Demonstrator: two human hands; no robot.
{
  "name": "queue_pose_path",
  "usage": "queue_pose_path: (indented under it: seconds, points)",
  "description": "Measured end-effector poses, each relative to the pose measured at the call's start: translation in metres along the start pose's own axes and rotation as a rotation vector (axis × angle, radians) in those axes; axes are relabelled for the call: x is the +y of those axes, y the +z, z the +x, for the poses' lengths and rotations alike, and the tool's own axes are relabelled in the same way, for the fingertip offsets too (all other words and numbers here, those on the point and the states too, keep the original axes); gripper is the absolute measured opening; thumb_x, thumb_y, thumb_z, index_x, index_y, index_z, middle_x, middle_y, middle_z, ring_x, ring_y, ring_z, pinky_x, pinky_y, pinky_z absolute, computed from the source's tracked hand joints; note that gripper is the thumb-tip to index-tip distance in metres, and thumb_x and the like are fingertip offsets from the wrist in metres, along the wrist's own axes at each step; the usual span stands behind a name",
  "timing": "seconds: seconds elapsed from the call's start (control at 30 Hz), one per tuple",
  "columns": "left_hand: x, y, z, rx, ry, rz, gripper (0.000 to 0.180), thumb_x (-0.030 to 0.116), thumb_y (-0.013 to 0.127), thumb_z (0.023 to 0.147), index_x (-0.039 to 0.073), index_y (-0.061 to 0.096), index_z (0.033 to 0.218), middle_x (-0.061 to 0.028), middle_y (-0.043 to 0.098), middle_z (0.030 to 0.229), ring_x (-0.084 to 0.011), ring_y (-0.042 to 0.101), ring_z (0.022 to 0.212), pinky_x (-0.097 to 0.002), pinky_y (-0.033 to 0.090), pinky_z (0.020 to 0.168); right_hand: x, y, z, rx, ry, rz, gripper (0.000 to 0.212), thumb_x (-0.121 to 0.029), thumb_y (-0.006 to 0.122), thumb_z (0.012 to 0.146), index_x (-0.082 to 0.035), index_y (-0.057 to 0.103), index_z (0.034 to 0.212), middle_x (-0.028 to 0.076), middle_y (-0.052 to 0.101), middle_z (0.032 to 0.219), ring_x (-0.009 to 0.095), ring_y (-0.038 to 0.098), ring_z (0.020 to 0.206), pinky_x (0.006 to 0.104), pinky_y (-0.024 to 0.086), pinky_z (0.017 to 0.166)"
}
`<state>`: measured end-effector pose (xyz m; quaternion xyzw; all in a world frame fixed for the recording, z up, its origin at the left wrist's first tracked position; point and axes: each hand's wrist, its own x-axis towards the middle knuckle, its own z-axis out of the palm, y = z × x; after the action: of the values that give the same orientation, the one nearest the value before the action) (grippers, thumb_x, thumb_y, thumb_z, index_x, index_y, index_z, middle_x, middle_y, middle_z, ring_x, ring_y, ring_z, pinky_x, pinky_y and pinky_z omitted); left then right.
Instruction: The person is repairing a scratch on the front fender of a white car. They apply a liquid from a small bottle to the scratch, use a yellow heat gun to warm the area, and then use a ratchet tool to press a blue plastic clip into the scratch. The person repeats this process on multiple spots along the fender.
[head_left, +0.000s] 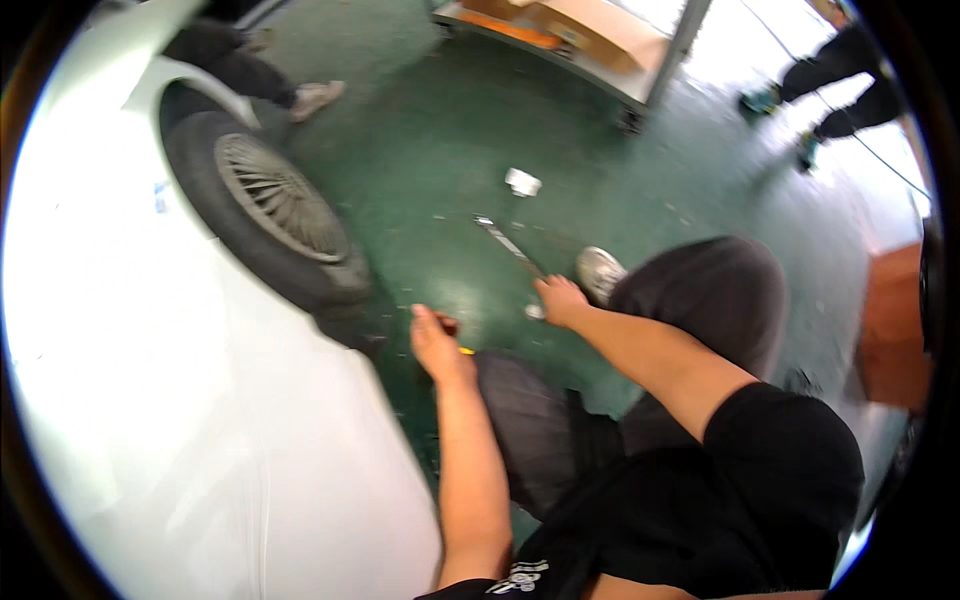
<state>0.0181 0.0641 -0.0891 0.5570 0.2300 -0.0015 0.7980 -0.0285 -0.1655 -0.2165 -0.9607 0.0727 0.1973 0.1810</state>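
Note:
My right hand [563, 300] is closed around the near end of a long silver wrench [511, 246]. The tool slants up and left over the green floor, its far head pointing away from me. My left hand [436, 343] is held beside the white car [300, 440], in front of my bent knee, touching neither the wrench nor the bodywork. Its fingers are loosely curled and apart, with nothing visible in them. A small yellow bit [467, 351] shows right beside the left wrist; what it belongs to is hidden.
The car's front wheel [278, 197] is at the far left, with a person's shoe [317, 98] beyond it. A crumpled white scrap [522, 182] lies on the floor. A cart [625, 88] with cardboard boxes stands at the back. Another person's legs [835, 70] are at far right.

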Motion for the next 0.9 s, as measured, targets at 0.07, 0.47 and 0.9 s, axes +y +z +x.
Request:
queue_pose_path:
  seconds: [0.07, 0.47, 0.9]
  points:
    - [-0.003, -0.005, 0.002, 0.036, -0.005, -0.003, 0.04, 0.043, 0.055, 0.106, 0.009, 0.056, 0.086, 0.0003, 0.056, 0.076, -0.0104, 0.054, 0.067, -0.0282, 0.046, 0.066, -0.018, -0.009, -0.007, -0.168, -0.034, 0.008, 0.073, -0.029, 0.078, 0.081, -0.028, 0.047, 0.147, 0.014, 0.051, 0.139, 0.034, 0.046, 0.136, 0.0478, 0.044, 0.11]
    - [-0.011, -0.017, 0.011, 0.008, 0.004, -0.013, 0.041, 0.044, 0.053, 0.106, 0.008, 0.056, 0.086, -0.0012, 0.056, 0.076, -0.013, 0.056, 0.067, -0.0298, 0.048, 0.066, -0.052, -0.018, 0.077, 0.145, -0.066, 0.476, 0.059, -0.035, 0.073, 0.086, -0.004, 0.049, 0.13, 0.025, 0.069, 0.112, 0.044, 0.067, 0.104, 0.0508, 0.053, 0.091]
    - [-0.022, -0.012, 0.018, -0.065, 0.006, 0.05, 0.044, 0.046, 0.053, 0.106, 0.006, 0.057, 0.088, -0.0023, 0.057, 0.075, -0.0133, 0.057, 0.067, -0.0294, 0.046, 0.066, -0.308, -0.402, 0.007, 0.052, -1.055, 0.942, 0.042, -0.042, 0.063, 0.101, -0.006, 0.061, 0.121, 0.004, 0.066, 0.106, 0.012, 0.06, 0.097, 0.0299, 0.047, 0.089]
